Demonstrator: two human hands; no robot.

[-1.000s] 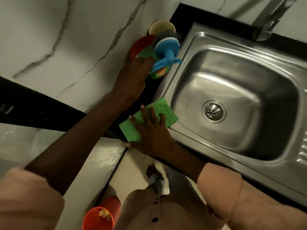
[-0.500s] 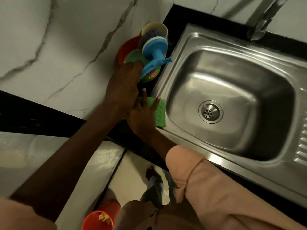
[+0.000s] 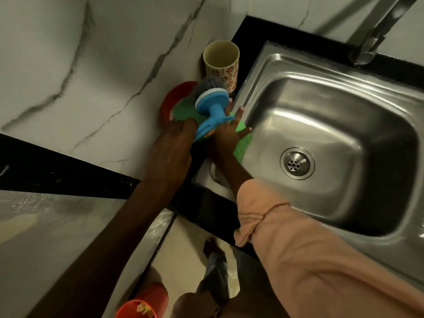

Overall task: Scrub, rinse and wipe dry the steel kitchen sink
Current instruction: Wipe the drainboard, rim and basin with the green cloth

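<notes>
We press our right hand (image 3: 226, 136) flat, fingers spread, on the green scouring pad (image 3: 243, 145) at the steel sink (image 3: 344, 106) rim, to scrub | left hand (image 3: 174, 143) grasps the round green soap tub (image 3: 183, 110), steadying it.

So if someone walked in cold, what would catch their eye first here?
Probably the blue-handled brush at the sink's left edge, standing in a green tub gripped by the left hand. Beside it, the right hand presses a green sponge on the steel sink rim. The basin looks bare, drain in the middle.
</notes>
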